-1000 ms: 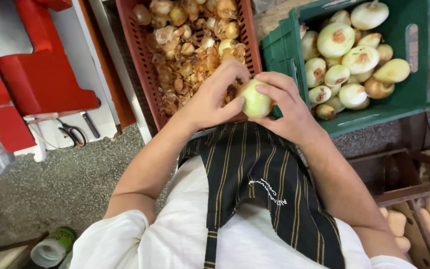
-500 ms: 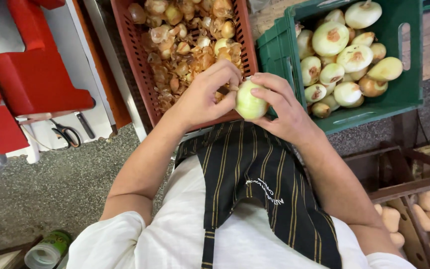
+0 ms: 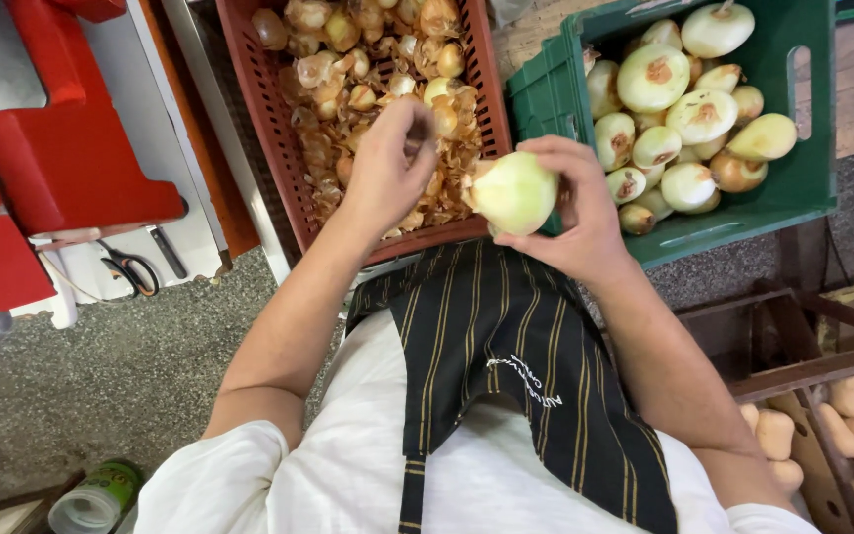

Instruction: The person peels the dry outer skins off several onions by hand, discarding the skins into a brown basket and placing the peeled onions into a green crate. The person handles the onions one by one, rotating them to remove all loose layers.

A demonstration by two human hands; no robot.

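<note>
Right hand (image 3: pixel 575 213) grasps peeled pale onion (image 3: pixel 514 192) near green crate (image 3: pixel 743 222). Left hand (image 3: pixel 387 163), fingers curled around nothing visible, hovers over red crate (image 3: pixel 279 148) of skins.

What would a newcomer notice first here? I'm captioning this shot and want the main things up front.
First, the pale peeled onion at centre, held in the right hand, while the left hand hangs over the red crate of brown onion skins. To the right, a green crate is piled with peeled onions. Below, a dark striped apron covers a white shirt, and scissors lie at the left.
</note>
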